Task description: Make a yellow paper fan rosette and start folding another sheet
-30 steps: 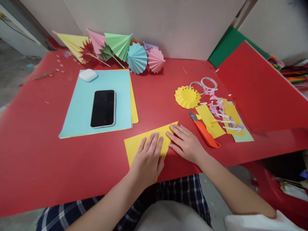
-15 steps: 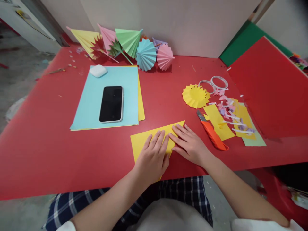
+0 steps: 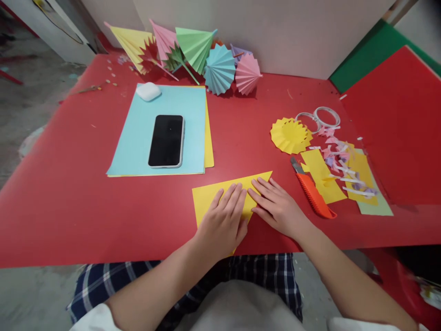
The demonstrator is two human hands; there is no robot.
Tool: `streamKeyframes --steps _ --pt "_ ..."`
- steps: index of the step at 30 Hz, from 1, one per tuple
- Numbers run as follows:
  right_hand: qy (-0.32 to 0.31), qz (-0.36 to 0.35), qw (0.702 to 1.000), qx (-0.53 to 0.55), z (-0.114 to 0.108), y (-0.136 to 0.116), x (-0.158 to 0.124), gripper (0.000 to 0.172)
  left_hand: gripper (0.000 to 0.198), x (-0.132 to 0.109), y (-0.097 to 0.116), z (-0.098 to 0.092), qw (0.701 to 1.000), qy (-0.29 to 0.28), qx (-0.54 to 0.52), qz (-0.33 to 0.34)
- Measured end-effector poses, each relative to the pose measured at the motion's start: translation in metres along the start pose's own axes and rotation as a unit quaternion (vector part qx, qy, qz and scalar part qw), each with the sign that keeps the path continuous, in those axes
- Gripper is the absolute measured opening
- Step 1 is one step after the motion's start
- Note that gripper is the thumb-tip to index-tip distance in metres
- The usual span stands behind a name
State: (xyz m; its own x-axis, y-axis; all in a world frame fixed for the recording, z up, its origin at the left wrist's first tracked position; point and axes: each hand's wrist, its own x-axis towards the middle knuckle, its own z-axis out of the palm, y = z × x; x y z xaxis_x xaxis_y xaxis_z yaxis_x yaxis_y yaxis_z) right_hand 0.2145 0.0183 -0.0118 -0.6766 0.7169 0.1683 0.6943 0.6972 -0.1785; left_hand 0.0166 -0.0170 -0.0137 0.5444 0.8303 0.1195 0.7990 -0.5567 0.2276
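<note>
A folded sheet of yellow paper (image 3: 206,197) lies at the front edge of the red table, its pointed corner toward the right. My left hand (image 3: 223,220) rests flat across its middle, fingers stretched out, hiding part of the sheet. My right hand (image 3: 277,207) presses with spread fingers along the slanting right edge, close to the left fingertips. Neither hand grips anything. Just right of my right hand lies an orange utility knife (image 3: 315,193) with its blade toward the back.
Left of centre, a phone (image 3: 166,140) and a white case (image 3: 148,91) lie on blue paper (image 3: 131,151). Paper umbrellas (image 3: 219,69) line the wall. To the right are a pleated yellow ring (image 3: 289,135), tape rolls (image 3: 327,116), yellow scraps (image 3: 319,172) and a red board (image 3: 406,133).
The whole view has shifted slightly, so the things on the table appear further right. Both hands stay flat on the yellow paper in nearly the same pose.
</note>
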Motion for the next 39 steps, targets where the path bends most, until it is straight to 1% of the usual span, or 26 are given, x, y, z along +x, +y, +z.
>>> streamKeyframes --steps 8,14,20,27,39 --pt "-0.001 -0.002 1.000 0.004 -0.0004 0.0011 0.0005 0.037 0.056 -0.0002 -0.0001 -0.0021 1.000 0.004 -0.011 -0.013" --pt "-0.004 0.000 1.000 0.000 -0.0011 0.0007 0.0005 0.037 0.056 0.0007 -0.0003 -0.0032 1.000 -0.015 -0.014 -0.012" --pt "-0.001 0.001 1.000 -0.012 -0.0013 0.0003 0.0004 0.037 0.059 0.0007 -0.0001 -0.0023 1.000 -0.020 -0.004 -0.010" --pt "-0.018 0.006 0.999 -0.048 -0.0010 -0.0011 -0.0015 0.039 0.059 0.0019 0.0003 -0.0033 0.999 -0.028 -0.007 -0.014" --pt "-0.044 0.006 0.997 -0.070 0.0016 -0.0015 -0.0063 0.045 0.059 0.0016 0.0002 -0.0025 1.000 -0.024 -0.013 -0.015"
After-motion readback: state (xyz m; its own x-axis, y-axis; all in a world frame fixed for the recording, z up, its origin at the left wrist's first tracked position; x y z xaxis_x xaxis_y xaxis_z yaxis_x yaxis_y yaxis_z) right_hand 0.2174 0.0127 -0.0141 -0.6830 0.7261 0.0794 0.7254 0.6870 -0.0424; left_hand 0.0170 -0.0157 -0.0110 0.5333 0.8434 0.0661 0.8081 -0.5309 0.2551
